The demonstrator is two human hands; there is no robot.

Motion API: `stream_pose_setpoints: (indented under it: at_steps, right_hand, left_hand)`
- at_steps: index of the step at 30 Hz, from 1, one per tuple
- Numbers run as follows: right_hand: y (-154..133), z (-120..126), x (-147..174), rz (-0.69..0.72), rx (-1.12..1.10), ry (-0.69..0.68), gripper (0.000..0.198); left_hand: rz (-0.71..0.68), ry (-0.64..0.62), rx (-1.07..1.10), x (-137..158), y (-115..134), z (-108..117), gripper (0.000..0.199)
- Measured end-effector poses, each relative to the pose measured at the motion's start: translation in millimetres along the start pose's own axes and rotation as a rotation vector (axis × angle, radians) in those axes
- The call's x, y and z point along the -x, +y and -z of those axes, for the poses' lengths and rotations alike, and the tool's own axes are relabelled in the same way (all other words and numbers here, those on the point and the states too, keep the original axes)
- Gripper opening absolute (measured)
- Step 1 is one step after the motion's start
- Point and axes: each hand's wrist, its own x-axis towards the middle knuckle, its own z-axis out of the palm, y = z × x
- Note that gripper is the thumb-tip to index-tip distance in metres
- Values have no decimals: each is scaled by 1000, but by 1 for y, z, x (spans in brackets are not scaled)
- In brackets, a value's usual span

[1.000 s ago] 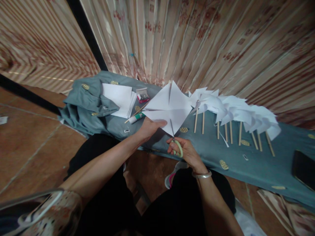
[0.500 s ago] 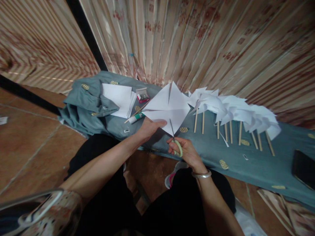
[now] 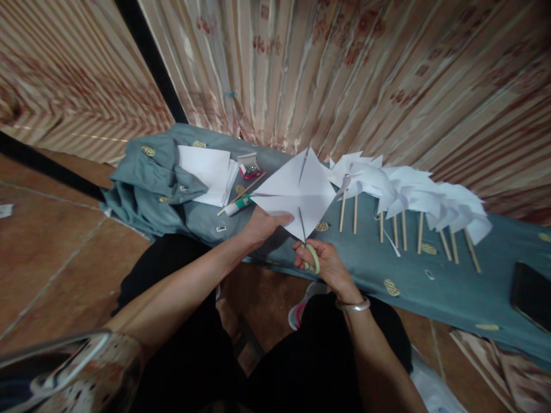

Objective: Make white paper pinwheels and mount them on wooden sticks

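Note:
A square sheet of white paper (image 3: 316, 192) is held over the bench with one corner toward me. Slits run inward from its far and left corners. My left hand (image 3: 267, 222) pinches its near-left edge, thumb on top and the other fingers hidden below. My right hand (image 3: 321, 258) is closed around the pale green handles of a pair of scissors (image 3: 313, 261). One dark blade lies over the near corner of the paper, pointing toward its middle; the other blade is hidden under the sheet.
On the grey-green cloth (image 3: 344, 275) lie a stack of white paper (image 3: 204, 172), an open box of pins (image 3: 249, 167), a glue stick (image 3: 236, 206) and a thin wooden stick (image 3: 256, 182). Several paper pinwheels (image 3: 400, 192) overlap to the right. A dark phone-like object (image 3: 531, 295) lies far right.
The paper has tilted and shifted slightly nearer and right, its far corner now lower in view. Both hands keep their hold, and the scissors have barely moved.

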Motion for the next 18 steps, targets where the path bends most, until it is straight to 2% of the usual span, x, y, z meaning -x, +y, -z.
stream_pose_setpoints:
  at_steps: [5,18]
  right_hand:
    - [0,-1,0,0,-11,35,45]
    - [-3,-1,1,2,-14,26,44]
  left_hand:
    - [2,8,6,0,1,0,37]
    - [34,-66,33,1,-2,1,37]
